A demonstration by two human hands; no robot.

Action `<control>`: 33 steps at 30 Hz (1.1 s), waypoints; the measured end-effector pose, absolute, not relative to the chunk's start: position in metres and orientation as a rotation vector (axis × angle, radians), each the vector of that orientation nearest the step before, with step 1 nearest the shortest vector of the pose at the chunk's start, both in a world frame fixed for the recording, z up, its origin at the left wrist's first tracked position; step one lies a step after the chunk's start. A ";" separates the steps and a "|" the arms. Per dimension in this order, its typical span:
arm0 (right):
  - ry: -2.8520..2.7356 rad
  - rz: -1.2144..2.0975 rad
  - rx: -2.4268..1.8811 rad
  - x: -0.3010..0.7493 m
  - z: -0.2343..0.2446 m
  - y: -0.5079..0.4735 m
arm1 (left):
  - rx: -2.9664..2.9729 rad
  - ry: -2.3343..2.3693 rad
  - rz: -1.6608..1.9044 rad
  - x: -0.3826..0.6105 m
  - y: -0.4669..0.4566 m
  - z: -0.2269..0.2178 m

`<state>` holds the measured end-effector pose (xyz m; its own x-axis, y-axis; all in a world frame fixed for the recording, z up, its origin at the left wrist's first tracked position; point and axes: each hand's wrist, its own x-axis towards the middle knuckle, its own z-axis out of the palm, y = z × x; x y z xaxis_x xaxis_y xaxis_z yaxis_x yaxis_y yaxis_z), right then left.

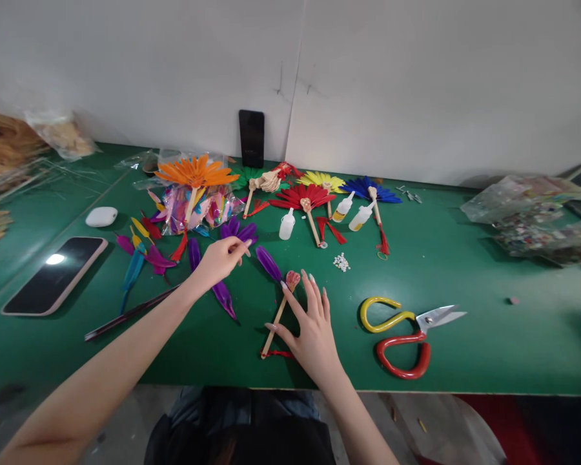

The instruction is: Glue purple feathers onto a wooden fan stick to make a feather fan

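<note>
My left hand [224, 257] is over a bunch of purple feathers [239, 229], its thumb and fingertips drawn together. Anything pinched in them is too hidden to make out. Below it a long purple feather [223, 300] lies on the table. My right hand [314, 320] rests spread out over a small wooden fan handle [277, 323]. Its thumb touches the stick and its index finger is at the carved reddish head [293, 279]. One purple feather [268, 263] sticks out up and left from that head. A red cord [278, 353] trails from the lower end.
Large scissors [404, 336] lie spread at right, near white beads [341, 261]. Glue bottles [287, 224] stand before finished red [305, 196], orange [197, 173] and blue [370, 188] feather fans. At left are a phone [55, 278] and loose feathers [134, 265]; another phone [252, 137] leans on the wall.
</note>
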<state>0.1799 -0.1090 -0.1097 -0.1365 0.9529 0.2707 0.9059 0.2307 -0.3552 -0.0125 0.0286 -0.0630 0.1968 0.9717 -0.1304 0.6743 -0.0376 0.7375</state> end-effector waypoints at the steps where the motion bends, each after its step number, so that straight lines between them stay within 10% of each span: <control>1: -2.076 0.145 -1.707 0.180 -0.110 -0.109 | 1.832 1.563 0.573 -0.013 0.032 -0.063; 33: -2.074 0.156 -1.725 0.180 -0.109 -0.110 | 1.993 1.456 0.427 0.030 0.076 -0.059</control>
